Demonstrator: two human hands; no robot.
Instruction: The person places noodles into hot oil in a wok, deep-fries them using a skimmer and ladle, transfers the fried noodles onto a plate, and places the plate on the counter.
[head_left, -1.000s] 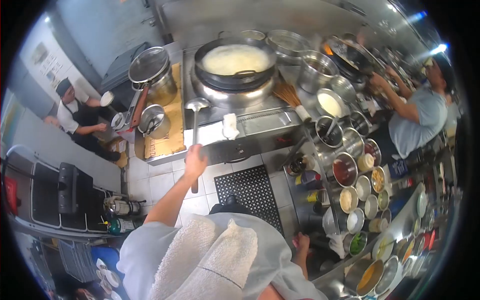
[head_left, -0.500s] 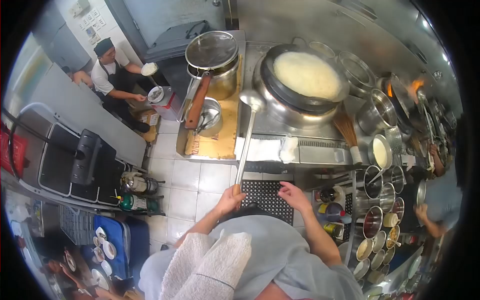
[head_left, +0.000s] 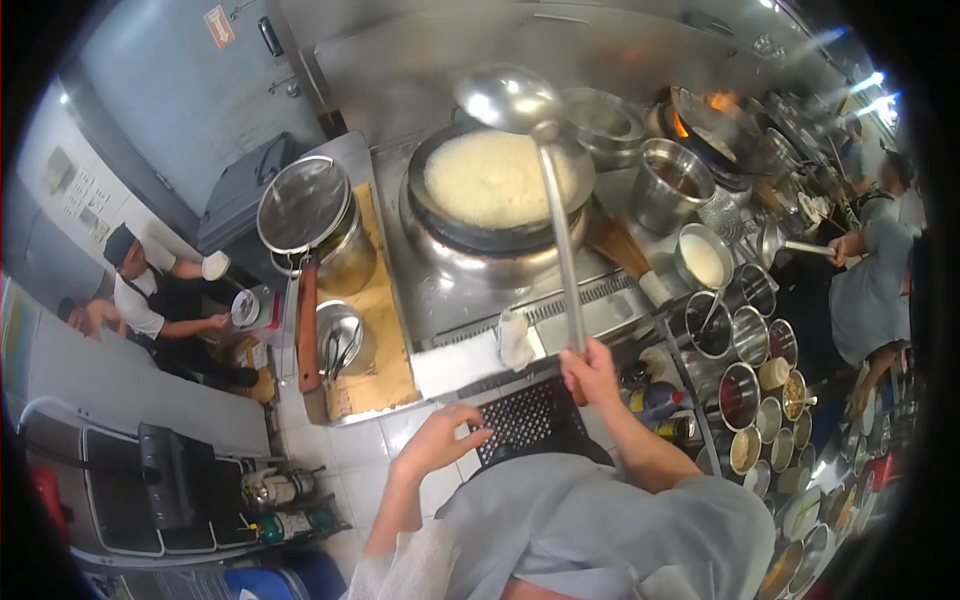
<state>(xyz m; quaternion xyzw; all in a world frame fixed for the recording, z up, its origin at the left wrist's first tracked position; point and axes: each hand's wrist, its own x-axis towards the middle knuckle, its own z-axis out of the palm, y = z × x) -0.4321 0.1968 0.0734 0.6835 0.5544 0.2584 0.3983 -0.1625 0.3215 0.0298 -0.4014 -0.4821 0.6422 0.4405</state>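
Observation:
My right hand (head_left: 592, 372) is closed around the wooden grip at the lower end of a long-handled steel ladle (head_left: 563, 240). The ladle points up and away, its bowl raised above the back edge of a dark wok (head_left: 485, 238). Pale yellow, foaming liquid (head_left: 490, 180) fills the wok. My left hand (head_left: 442, 438) hovers over the floor mat in front of the counter, fingers loosely bent and apart from the thumb, holding nothing. White cloths (head_left: 462, 368) lie along the stove's front edge, between my hands and the wok.
Left of the wok stand a pot with a wooden-handled strainer (head_left: 304, 205) and a small metal pot (head_left: 345, 335) on cardboard. A bamboo brush (head_left: 620, 245) lies to its right, near several seasoning containers (head_left: 740, 390). Flames (head_left: 718, 103) burn farther right. Co-workers (head_left: 872, 270) are at both sides.
The ladle has passed from my left hand to my right, its bowl now higher. My left hand has let go. The view has turned to the right.

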